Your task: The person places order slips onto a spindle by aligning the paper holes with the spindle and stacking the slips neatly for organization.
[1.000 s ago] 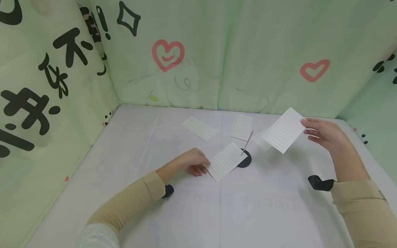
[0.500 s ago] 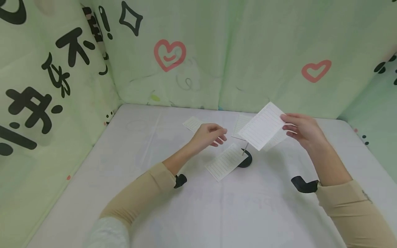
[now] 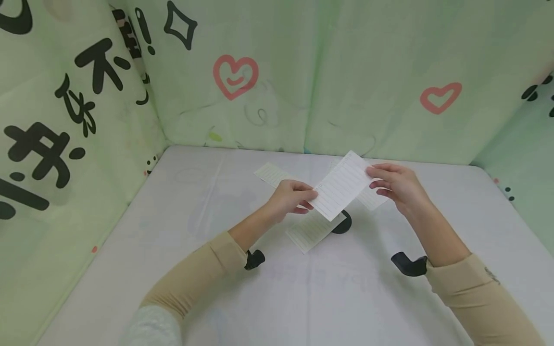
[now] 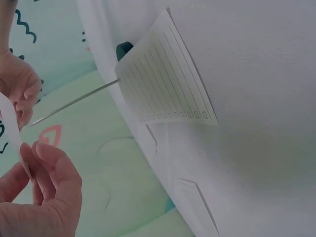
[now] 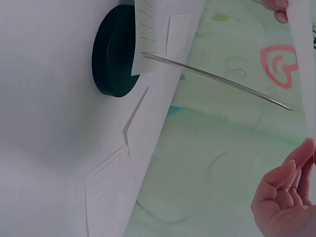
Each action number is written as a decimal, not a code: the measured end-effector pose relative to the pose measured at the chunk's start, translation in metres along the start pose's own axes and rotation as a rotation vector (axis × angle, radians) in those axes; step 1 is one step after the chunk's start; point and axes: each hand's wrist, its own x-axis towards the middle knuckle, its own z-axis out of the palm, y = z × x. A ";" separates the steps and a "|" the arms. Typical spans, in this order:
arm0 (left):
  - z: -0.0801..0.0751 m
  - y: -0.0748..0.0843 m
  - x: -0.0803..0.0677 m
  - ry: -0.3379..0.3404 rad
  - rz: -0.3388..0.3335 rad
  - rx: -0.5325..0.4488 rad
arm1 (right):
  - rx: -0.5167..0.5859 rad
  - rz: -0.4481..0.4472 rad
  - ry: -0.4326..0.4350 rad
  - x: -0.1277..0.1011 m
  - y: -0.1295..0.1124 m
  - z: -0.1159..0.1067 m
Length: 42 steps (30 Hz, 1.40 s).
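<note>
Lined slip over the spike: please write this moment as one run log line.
left hand: pinches lined slip | right hand: holds other end | slip above spike | another slip already impaled

A white table (image 3: 182,206) sits enclosed by pale green padded walls (image 3: 329,72) printed with hearts and black characters.

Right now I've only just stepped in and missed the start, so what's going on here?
A person holds one lined slip between both hands, left hand and right hand, above a spike holder on the white table. One slip already sits on the spike; others lie loose behind.
</note>
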 end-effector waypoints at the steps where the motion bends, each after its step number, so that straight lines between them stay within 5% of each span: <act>1: -0.001 -0.001 0.000 0.008 -0.004 0.002 | -0.027 0.003 -0.005 0.000 0.000 0.000; 10: -0.016 -0.010 -0.003 -0.003 -0.035 0.001 | -0.301 0.054 -0.081 0.005 0.000 0.000; 19: -0.020 -0.018 -0.004 -0.054 -0.111 0.036 | -0.145 0.133 -0.178 0.011 0.005 -0.001; 42: -0.021 -0.022 -0.003 -0.065 -0.139 0.035 | -0.110 0.133 -0.245 0.020 0.012 0.001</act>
